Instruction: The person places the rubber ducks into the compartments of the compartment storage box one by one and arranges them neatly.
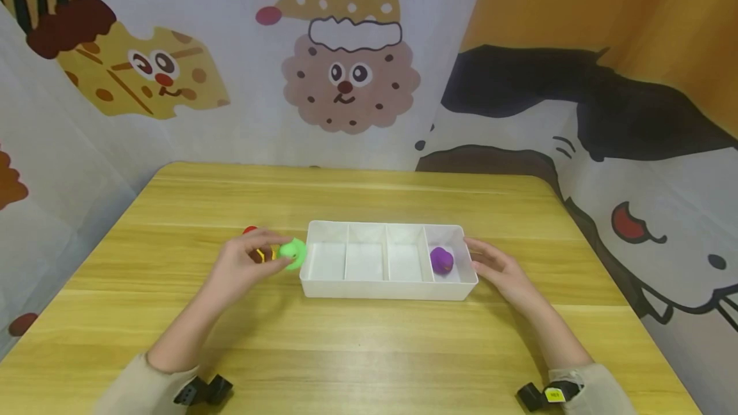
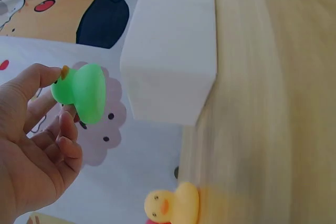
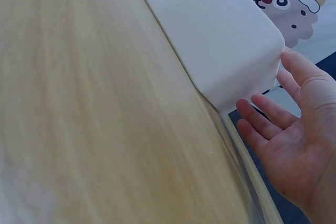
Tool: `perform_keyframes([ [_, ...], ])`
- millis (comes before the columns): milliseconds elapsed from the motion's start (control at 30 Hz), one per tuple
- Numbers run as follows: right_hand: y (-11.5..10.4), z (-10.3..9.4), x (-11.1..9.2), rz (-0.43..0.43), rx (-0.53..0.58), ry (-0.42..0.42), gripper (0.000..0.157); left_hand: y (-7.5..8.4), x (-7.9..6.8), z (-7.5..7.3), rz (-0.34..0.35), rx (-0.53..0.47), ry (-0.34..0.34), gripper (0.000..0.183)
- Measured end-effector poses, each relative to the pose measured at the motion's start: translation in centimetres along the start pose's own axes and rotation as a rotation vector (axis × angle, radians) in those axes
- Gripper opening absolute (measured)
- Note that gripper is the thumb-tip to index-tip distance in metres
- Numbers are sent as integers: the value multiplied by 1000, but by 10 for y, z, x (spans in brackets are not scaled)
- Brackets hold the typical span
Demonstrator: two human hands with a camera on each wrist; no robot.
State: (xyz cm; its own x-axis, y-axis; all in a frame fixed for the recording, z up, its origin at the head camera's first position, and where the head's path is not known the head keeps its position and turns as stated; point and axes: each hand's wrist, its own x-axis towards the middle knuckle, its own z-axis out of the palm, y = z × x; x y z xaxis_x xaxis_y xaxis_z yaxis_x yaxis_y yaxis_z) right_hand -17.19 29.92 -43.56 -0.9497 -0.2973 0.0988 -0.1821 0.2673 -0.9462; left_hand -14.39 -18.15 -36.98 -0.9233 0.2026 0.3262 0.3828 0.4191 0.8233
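Note:
My left hand (image 1: pixel 245 262) pinches a small green rubber duck (image 1: pixel 295 252) by its head between thumb and fingers, just off the left end of a white divided box (image 1: pixel 380 291). In the left wrist view the green duck (image 2: pixel 89 93) is held above the table, apart from the box wall (image 2: pixel 163 95). A purple rubber duck (image 1: pixel 441 261) sits in the box's rightmost compartment; its other compartments hold nothing. At the box's right end, my right hand (image 1: pixel 501 274) touches the wall with its fingers loosely extended, as the right wrist view also shows.
A yellow rubber duck (image 2: pixel 176 205) stands on the table left of the box, with a bit of red (image 1: pixel 250 229) beside it, mostly hidden by my left hand in the head view. The wooden table (image 1: pixel 357 351) ends at a cartoon-printed curtain (image 1: pixel 230 139).

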Motion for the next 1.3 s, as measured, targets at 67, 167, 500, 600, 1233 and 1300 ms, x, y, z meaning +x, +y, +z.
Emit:
perform_keyframes([
  [67,0,0,0,-2,1,2,49,3,3,3,20,-16,-2,25],
  [167,1,0,1,-3,-2,3,49,7,7,7,44,-36,-8,26],
  [500,-1,1,2,-11,1,0,49,15,18,24,50,-109,-57,28],
  [600,0,0,1,-15,7,-3,49,16,22,31,69,-109,-68,27],
  [1233,-1,1,0,-25,-3,-2,48,40,47,73,81,-133,-191,26],
  [1300,-1,1,0,-26,-2,-2,48,43,49,77,72,-130,-200,26],
])
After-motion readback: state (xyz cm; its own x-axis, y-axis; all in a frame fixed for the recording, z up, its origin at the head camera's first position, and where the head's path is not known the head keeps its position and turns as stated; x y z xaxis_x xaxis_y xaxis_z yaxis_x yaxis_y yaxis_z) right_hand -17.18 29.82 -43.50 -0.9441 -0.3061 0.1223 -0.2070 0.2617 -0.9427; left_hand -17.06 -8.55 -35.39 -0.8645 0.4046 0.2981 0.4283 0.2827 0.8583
